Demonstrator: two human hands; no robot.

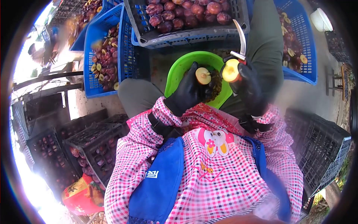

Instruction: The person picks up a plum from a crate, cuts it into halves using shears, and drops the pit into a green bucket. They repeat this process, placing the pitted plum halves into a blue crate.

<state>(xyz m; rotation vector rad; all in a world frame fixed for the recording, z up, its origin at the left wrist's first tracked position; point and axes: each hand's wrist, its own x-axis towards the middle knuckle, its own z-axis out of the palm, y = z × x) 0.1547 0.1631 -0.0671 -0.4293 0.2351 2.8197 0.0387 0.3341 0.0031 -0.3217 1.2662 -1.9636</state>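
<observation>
Both hands wear black gloves. My left hand (188, 89) is closed round a plum half (203, 75), its pale yellow cut face turned up. In my right hand (248, 84) is another plum half (231, 70), cut face showing, together with a knife whose curved blade (242, 39) points up and away. The knife's handle is mostly hidden by the glove. Below both hands stands a bright green basin (172, 76) with dark scraps (215, 89) inside. Beyond it, a dark crate (186, 40) holds whole red plums (188, 16).
Blue crates with cut plums stand at the left (89, 71) and right (311, 56). Black crates (95, 149) of plums are stacked at lower left, and more black crates (317, 145) at lower right. A red bag (84, 196) lies at bottom left.
</observation>
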